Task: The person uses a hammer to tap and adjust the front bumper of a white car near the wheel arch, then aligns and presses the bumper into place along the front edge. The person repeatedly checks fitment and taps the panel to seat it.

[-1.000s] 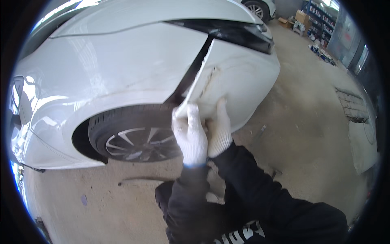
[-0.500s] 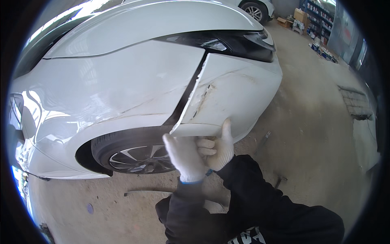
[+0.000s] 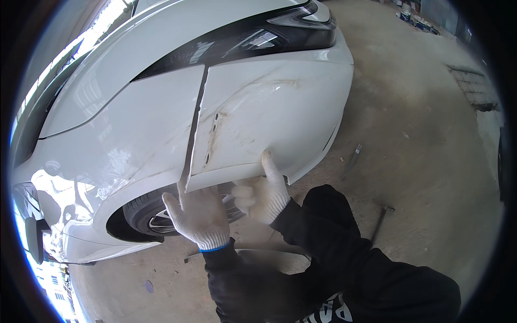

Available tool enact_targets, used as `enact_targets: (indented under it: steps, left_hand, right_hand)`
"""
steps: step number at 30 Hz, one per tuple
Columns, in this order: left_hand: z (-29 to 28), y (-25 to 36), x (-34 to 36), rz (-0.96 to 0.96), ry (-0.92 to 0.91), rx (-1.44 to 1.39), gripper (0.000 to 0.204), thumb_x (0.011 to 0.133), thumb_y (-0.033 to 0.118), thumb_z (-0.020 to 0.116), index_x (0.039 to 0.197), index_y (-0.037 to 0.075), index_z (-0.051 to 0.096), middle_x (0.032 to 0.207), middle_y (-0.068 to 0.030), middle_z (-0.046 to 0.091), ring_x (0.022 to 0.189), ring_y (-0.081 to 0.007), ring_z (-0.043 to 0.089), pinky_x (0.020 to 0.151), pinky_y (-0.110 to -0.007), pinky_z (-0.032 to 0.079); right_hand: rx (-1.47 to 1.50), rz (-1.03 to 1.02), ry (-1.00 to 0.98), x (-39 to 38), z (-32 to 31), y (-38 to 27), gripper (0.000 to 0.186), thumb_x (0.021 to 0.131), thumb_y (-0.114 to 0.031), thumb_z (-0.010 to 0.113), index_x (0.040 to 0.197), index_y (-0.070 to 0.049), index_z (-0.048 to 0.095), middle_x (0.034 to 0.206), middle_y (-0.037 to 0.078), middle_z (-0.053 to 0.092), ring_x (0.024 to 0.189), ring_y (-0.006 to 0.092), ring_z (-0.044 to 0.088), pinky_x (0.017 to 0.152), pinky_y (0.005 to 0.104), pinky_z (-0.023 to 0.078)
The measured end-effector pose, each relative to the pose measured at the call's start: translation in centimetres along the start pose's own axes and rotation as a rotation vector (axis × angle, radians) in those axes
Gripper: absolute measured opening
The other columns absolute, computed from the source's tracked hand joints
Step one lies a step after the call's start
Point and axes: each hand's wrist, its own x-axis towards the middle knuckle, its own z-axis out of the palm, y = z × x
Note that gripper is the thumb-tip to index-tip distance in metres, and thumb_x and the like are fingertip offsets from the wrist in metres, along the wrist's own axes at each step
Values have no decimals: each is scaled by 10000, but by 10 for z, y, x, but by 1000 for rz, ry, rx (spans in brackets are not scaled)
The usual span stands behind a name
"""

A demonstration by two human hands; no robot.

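A white front bumper (image 3: pixel 258 113) with brown scuffs and small slots stands slightly apart from the white fender (image 3: pixel 145 118), leaving a dark gap between them. My right hand (image 3: pixel 267 199), in a white knit glove, grips the bumper's lower edge by the wheel opening; its thumb presses on the outer face and its fingers curl beneath. At the bumper's rear lower corner is my left hand (image 3: pixel 202 218), gloved too and partly blurred. Its thumb and a finger stretch apart, and the other fingers are indistinct. Behind both hands sits the front wheel (image 3: pixel 142 212).
The dark headlight (image 3: pixel 247 40) lies above the bumper. On the concrete floor are a hammer (image 3: pixel 381 220), another long hand tool (image 3: pixel 353 160) and a thin curved strip (image 3: pixel 291 253). A floor grate (image 3: pixel 474 86) and several containers (image 3: pixel 417 22) are farther right.
My view has moved closer to the headlight. The gap between bumper and fender looks narrower. My left hand has spread its thumb and moved away from my right hand, which keeps its thumb on the bumper.
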Motion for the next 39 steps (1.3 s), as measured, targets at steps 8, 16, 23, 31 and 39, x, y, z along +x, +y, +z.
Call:
enact_targets:
  steps: [8, 16, 23, 31, 39]
  left_hand:
    - [-15, -7, 28, 42, 162, 235, 380, 1035, 316, 497, 1166, -23, 607, 1076, -144, 657, 972, -269, 644, 862, -396, 525]
    - [-42, -21, 41, 232, 194, 511, 215, 995, 95, 550, 1129, -60, 613, 1059, -80, 623, 988, -160, 620, 863, -335, 547]
    - [-4, -16, 31, 20, 186, 208, 280, 964, 260, 524, 1102, 25, 590, 1099, -130, 642, 1012, -250, 631, 897, -391, 504]
    - [-7, -9, 30, -57, -39, 194, 393, 1011, 270, 446, 1183, -46, 603, 1229, -192, 652, 1140, -306, 620, 1029, -443, 467]
    - [-16, -8, 32, -102, -150, 2, 425, 1017, 290, 463, 1233, -57, 580, 1238, -197, 644, 1140, -299, 620, 1022, -427, 469]
  right_hand:
    - [52, -21, 34, -3, -13, -9, 622, 869, -654, 675, 1126, -99, 565, 839, -25, 498, 641, 105, 415, 519, 222, 342]
    - [101, -11, 50, -3, -19, -11, 637, 854, -661, 675, 1122, -87, 604, 871, -22, 526, 641, 109, 399, 520, 232, 339]
    - [13, -38, -18, 1, -27, -12, 618, 879, -674, 635, 1091, -95, 607, 864, -14, 526, 641, 113, 391, 520, 239, 332]
    - [25, -65, -20, -3, -17, -9, 538, 935, -615, 611, 1096, -103, 565, 854, -11, 465, 648, 109, 371, 533, 226, 334]
    - [2, -49, -50, -5, -20, -8, 608, 910, -636, 630, 1125, -72, 562, 881, -15, 481, 640, 95, 376, 526, 219, 334]
